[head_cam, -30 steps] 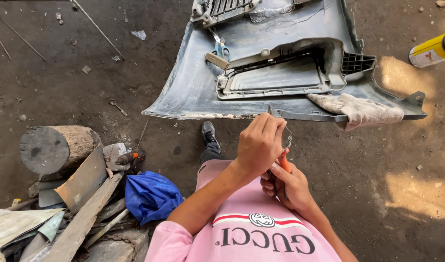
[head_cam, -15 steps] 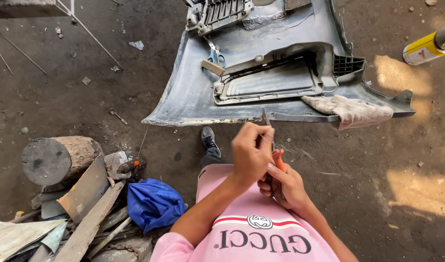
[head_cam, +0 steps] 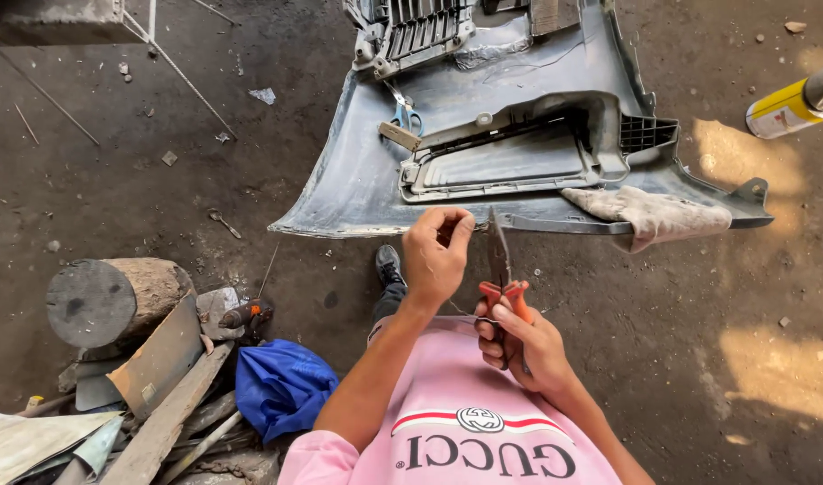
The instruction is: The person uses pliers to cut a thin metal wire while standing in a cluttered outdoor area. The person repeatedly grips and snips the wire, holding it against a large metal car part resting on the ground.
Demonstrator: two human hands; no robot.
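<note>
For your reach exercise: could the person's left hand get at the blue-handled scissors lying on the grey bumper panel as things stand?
Probably yes: the left hand hovers at the bumper panel edge, and nothing lies between it and the scissors, a little farther in.

Left arm: your forearm runs up from the lower left, bare from the pink sleeve, wrist nearly straight.
Left hand [head_cam: 436, 256]: back of it faces you, fingers curled inward, thumb and fingertips [head_cam: 462, 224] pinched together at the top; too small to tell what sits between them.
Right arm: your forearm comes up from the lower right, shorter in view, wrist bent slightly inward.
Right hand [head_cam: 523, 346]: lower and nearer your chest than the left, fingers wrapped around orange pliers handles [head_cam: 504, 295], grip closed.
Spacing: your two hands are near each other, not touching.
</note>
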